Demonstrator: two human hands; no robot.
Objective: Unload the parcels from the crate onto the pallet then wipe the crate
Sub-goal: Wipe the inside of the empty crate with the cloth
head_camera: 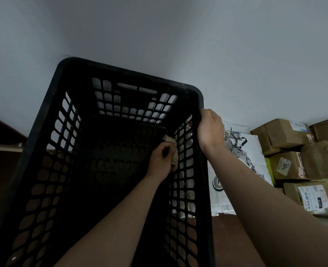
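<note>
The stiff, likely light crate [49, 143] is gripped at its right rim by the right hand [210, 130], centre frame, while a soft cloth [174, 151] is clutched by the left hand [160, 160].

Reaches L arm fwd and down, forearm bare, nearly straight. Grips bunched cloth [173, 156] in L hand [160, 160], fingers curled tight, knuckles up, back of hand to cam. Stretches R arm fwd from lower right, forearm bare, higher than L. Clamps R hand [210, 130] on side rim of crate [120, 71], fingers hooked over the edge, wrist slightly bent, back of hand up.
</note>
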